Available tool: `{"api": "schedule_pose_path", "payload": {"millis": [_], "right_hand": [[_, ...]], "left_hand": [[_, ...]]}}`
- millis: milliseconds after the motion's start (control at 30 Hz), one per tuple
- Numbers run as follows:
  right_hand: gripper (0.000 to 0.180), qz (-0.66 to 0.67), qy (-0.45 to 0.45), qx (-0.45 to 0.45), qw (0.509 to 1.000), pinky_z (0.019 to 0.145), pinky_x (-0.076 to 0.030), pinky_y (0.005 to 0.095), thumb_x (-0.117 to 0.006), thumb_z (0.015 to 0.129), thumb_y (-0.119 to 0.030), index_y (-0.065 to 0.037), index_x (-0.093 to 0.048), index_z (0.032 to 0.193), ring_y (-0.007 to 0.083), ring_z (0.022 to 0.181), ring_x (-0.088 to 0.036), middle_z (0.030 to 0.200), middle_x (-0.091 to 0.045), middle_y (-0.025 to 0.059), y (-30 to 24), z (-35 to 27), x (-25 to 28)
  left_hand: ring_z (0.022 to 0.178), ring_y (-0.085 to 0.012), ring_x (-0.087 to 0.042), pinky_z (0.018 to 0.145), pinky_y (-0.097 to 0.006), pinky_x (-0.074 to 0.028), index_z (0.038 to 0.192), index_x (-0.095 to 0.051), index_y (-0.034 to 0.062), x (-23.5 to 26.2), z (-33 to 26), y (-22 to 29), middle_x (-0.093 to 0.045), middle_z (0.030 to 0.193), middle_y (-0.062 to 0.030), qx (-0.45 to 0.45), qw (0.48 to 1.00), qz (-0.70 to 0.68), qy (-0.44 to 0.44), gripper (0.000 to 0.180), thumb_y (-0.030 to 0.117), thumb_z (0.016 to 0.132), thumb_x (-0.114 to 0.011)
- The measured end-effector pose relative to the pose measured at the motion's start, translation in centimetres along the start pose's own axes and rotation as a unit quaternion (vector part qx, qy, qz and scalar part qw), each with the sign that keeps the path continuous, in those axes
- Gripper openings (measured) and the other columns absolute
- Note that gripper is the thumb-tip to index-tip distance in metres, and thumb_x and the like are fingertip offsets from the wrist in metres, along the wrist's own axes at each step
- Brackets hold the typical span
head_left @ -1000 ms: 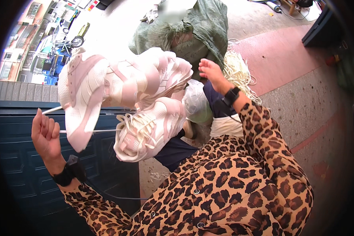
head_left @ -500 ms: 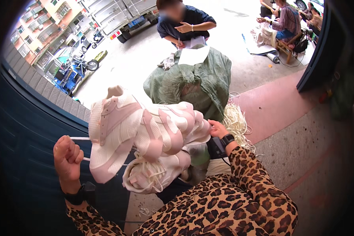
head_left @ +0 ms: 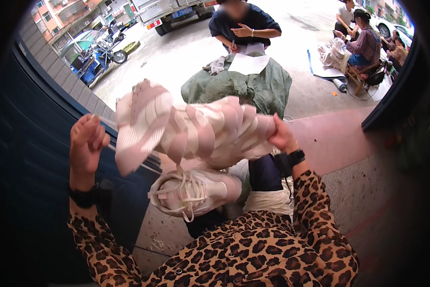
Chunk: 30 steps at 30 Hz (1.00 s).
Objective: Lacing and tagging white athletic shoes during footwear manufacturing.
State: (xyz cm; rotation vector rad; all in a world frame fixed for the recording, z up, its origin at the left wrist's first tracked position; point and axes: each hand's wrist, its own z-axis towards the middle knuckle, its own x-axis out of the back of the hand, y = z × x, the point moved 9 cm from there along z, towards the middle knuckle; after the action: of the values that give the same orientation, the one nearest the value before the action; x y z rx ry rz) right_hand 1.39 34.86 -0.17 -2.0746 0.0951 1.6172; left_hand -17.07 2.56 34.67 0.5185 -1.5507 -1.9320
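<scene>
A row of pink and white sneaker uppers (head_left: 192, 131), packed side by side and blurred by motion, hangs across between my hands. My right hand (head_left: 283, 136) is closed on the toe end of the row. At the other end my left hand (head_left: 88, 141) is closed round a white cord (head_left: 110, 147) that runs to the uppers. Below the row dangles another pink and white sneaker upper (head_left: 215, 187), its opening toward the left and pale laces loose across it. How the uppers are joined is hidden.
Beyond the uppers stands a green sack (head_left: 212, 91) with a paper sheet (head_left: 248, 63) and grey gloves (head_left: 215, 66) on top. A person (head_left: 243, 28) writes behind it. White strands (head_left: 267, 202) lie by my lap. A dark blue panel (head_left: 38, 158) borders my left side.
Both hands and the row of uppers have moved up in the view, and the row lies more level. The hanging upper has turned, showing its opening and laces more clearly. The whole view has shifted.
</scene>
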Motion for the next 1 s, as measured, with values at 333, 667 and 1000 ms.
{"api": "schedule_pose_path", "payload": {"millis": [333, 667, 1000], "right_hand": [[0.034, -0.133, -0.035, 0.215, 0.967, 0.091, -0.041, 0.0371, -0.038, 0.093, -0.03, -0.001, -0.049, 0.109, 0.0212, 0.1, -0.053, 0.109, -0.056, 0.01, -10.9, -2.8, -17.0], [0.022, -0.237, -0.05, 0.216, 0.946, 0.075, -0.047, 0.0274, -0.043, 0.092, -0.022, -0.003, -0.051, 0.1, 0.0135, 0.083, -0.057, 0.095, -0.058, 0.0062, -5.7, -3.6, -20.6], [0.018, -0.272, -0.03, 0.218, 0.937, 0.072, -0.049, 0.0293, -0.046, 0.091, -0.02, -0.003, -0.053, 0.094, 0.0148, 0.079, -0.057, 0.091, -0.058, 0.0062, -3.7, -3.0, -16.3]], "left_hand": [[0.064, -0.0056, -0.043, 0.074, -0.023, -0.042, 0.078, -0.045, 0.0066, 0.3, 3.4, 1.2, -0.045, 0.07, 0.0007, -0.109, 0.986, 0.126, -0.028, 0.009, 0.006, 0.08, -0.054], [0.073, -0.0114, -0.054, 0.062, -0.023, -0.044, 0.084, -0.044, 0.0064, 1.4, 0.5, -18.6, -0.056, 0.086, -0.0067, 0.056, 0.994, -0.033, 0.082, 0.014, 0.006, 0.081, -0.057], [0.064, -0.0061, -0.046, 0.056, -0.02, -0.038, 0.095, -0.052, -0.0014, 2.8, 0.5, -24.8, -0.052, 0.076, -0.0014, 0.047, 0.991, 0.096, 0.082, 0.019, 0.007, 0.078, -0.058]]}}
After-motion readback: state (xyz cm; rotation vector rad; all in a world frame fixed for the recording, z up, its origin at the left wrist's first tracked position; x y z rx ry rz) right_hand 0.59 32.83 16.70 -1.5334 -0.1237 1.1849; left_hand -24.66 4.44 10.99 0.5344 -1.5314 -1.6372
